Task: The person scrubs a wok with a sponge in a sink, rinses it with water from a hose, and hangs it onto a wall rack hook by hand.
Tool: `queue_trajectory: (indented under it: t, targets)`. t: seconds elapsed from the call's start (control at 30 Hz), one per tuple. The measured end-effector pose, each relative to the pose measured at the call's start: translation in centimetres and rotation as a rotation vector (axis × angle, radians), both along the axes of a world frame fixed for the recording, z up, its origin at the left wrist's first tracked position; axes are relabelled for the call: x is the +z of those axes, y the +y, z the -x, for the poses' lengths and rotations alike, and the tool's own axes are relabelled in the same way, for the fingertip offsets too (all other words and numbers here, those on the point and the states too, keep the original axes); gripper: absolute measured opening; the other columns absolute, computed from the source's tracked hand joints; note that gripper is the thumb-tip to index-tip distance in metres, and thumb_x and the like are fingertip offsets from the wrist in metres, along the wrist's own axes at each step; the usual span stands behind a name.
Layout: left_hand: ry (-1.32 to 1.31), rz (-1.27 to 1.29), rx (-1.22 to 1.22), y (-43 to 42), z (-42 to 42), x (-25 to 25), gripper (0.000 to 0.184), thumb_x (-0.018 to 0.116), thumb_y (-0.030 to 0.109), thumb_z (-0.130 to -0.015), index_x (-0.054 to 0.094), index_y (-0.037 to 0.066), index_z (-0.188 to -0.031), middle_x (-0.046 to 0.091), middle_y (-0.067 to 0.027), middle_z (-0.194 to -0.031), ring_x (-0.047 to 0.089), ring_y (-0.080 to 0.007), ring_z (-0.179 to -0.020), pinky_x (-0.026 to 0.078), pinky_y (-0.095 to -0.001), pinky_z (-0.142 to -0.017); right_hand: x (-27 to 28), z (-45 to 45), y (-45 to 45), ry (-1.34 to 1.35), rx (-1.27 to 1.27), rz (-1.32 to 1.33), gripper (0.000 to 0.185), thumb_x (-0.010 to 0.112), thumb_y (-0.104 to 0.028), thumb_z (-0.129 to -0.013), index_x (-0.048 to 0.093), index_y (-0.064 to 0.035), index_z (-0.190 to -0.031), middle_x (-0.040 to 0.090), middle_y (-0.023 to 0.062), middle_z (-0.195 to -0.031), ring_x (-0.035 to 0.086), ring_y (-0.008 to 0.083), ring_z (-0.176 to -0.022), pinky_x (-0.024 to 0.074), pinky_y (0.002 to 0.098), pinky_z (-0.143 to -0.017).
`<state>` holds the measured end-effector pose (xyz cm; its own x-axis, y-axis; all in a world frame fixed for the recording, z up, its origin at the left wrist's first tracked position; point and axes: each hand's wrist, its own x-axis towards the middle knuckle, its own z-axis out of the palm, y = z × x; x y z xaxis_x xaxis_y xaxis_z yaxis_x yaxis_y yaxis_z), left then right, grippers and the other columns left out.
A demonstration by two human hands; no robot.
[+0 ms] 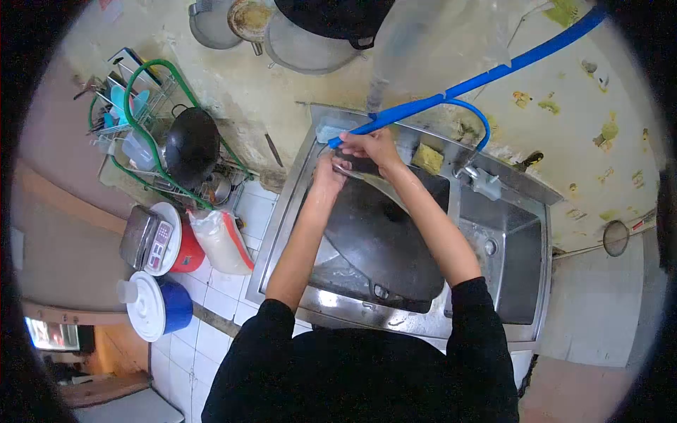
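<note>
Head view: in the left side of the steel sink [416, 322] lies a large dark pan [384, 236], presumably heavy, stiff and slippery, best gripped by opposite rims. Farther, the left hand [330, 176] curls, contents unclear; the right hand [375, 149] pinches the blue hose [416, 107], likely light and flexible.

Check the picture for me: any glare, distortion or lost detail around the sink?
Head view: bright glare on the near rim of the sink; lines bow and the corners fall to black; the black shirt shows little detail; the left hand and right hand are too small to read at the fingertips.
</note>
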<state>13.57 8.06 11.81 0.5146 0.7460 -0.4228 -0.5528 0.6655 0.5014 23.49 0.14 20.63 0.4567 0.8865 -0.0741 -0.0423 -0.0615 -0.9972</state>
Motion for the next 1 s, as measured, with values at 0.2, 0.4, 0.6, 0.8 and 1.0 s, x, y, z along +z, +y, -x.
queue_trajectory:
  t: [0.2,0.4,0.6,0.8,1.0]
  targets:
    - [0.408,0.039,-0.156,0.4,0.8,-0.5,0.016,0.06,0.023,-0.074,0.05,0.012,-0.081,0.051,-0.0067,-0.084,0.054,-0.0264,-0.069,0.048,-0.0431,-0.066,-1.4,-1.8,-3.2,-0.143,-0.048,-0.019,0.019,0.076,-0.015,-0.07,0.068,-0.0006,-0.078,0.068,0.0075,-0.076,0.063,0.0155,-0.069,0.0468,0.0282,-0.067]
    - [0.092,-0.02,-0.111,0.1,1.3,-0.8,0.012,0.051,0.013,-0.071,0.048,0.007,-0.081,0.052,-0.0167,-0.094,0.056,-0.04,-0.089,0.048,-0.0639,-0.076,-1.8,-1.7,-2.6,-0.093,0.019,-0.039,0.017,0.076,-0.014,-0.07,0.066,-0.0016,-0.075,0.067,0.0059,-0.074,0.063,0.0146,-0.067,0.0477,0.0278,-0.065]
    - [0.108,-0.168,-0.15,-0.5,3.5,-0.9,0.012,0.05,0.015,-0.076,0.044,0.01,-0.067,0.052,-0.0121,-0.081,0.058,-0.0304,-0.078,0.054,-0.0527,-0.074,-1.2,-0.5,1.9,0.103,0.031,-0.204,0.02,0.076,-0.007,-0.068,0.063,-0.0002,-0.081,0.067,0.0105,-0.078,0.066,0.0178,-0.069,0.053,0.03,-0.063]
    - [0.115,-0.217,-0.191,-4.0,8.7,1.3,0.024,0.052,0.016,-0.078,0.039,0.013,-0.058,0.051,-0.0056,-0.067,0.058,-0.0199,-0.065,0.056,-0.0389,-0.073,0.3,-1.2,-0.5,0.081,0.112,-0.134,0.026,0.075,-0.002,-0.068,0.058,0.0042,-0.087,0.067,0.012,-0.081,0.066,0.0204,-0.068,0.0556,0.0304,-0.061]
    - [0.052,-0.235,-0.211,-5.7,12.7,1.8,0.027,0.054,0.017,-0.08,0.039,0.015,-0.058,0.054,-0.0022,-0.073,0.062,-0.0191,-0.077,0.056,-0.0381,-0.077,-1.5,-1.2,-4.7,0.066,0.118,0.011,0.017,0.073,-0.006,-0.073,0.064,0.0042,-0.084,0.067,0.0118,-0.08,0.066,0.0194,-0.069,0.0547,0.0276,-0.068]
